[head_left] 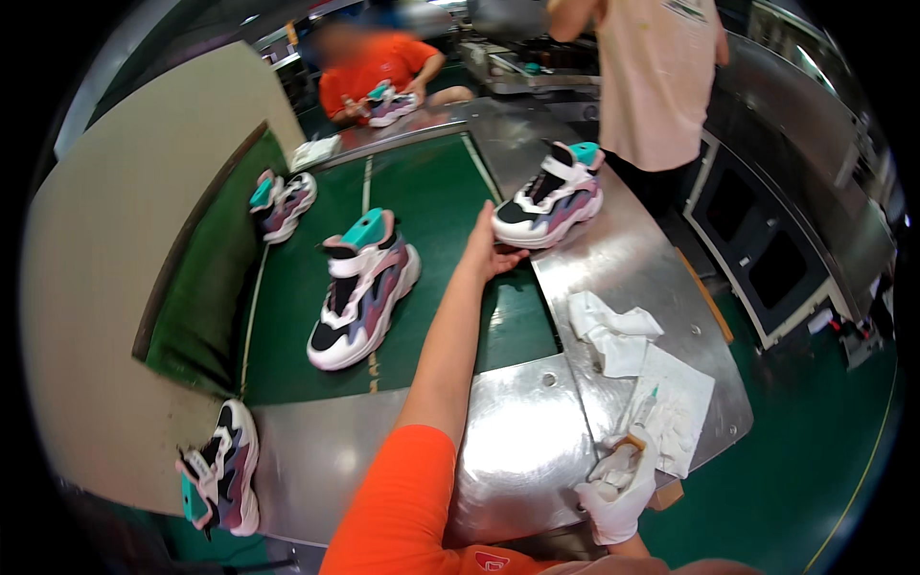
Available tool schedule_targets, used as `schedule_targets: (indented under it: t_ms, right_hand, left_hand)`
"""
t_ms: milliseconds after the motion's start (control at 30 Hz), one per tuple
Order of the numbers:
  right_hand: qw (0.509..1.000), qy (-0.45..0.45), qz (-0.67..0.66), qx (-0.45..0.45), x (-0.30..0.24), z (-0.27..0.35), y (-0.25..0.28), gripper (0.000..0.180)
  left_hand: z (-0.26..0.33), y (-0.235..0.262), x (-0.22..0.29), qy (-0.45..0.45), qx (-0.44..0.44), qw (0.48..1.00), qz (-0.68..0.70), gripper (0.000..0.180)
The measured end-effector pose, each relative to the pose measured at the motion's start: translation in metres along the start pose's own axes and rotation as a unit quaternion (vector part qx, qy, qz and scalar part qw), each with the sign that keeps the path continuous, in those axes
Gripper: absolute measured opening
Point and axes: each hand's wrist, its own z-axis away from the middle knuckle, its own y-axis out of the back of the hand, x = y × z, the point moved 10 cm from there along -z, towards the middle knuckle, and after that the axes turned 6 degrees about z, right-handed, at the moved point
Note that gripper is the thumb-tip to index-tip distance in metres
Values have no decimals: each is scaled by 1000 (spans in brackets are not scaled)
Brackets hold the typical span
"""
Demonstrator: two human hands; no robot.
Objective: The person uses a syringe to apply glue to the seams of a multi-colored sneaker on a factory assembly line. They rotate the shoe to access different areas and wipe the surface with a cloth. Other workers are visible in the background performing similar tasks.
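My bare left hand [494, 251] reaches forward and grips the toe of a white, black and purple sneaker [554, 203] with a teal insert in its collar. That sneaker is over the metal border at the right of the green belt. My right hand [618, 494], in a white glove, is low at the right, closed around a slim syringe-like applicator [646, 408] with a teal tip. White crumpled material shows in that palm; whether it is cloth or glove I cannot tell. Under the applicator's tip lies a white cloth [682, 393]. Another matching sneaker [362, 297] stands mid-belt.
More such sneakers lie by the belt's tunnel opening [284, 206] and on the near-left metal edge [230, 470]. A crumpled white cloth [613, 331] rests on the metal table [522, 422]. Across the belt, a person in orange [379, 72] handles a sneaker; another person [656, 86] stands at the right.
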Motion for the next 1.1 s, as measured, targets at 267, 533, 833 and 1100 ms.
schedule_targets:
  t_ms: [267, 533, 833, 1100]
  right_hand:
    - [997, 14, 78, 19, -15, -5, 2, 89]
    - [999, -7, 26, 21, 4, -8, -3, 80]
    - [999, 4, -40, 20, 4, -3, -4, 77]
    - [993, -23, -114, -25, 2, -4, -14, 62]
  left_hand:
    - [19, -27, 6, -66, -29, 997, 23, 49]
    - [210, -2, 3, -62, 10, 998, -2, 38]
    - [516, 92, -121, -51, 156, 970, 179, 43]
    - [487, -70, -204, 124, -223, 953, 163, 42]
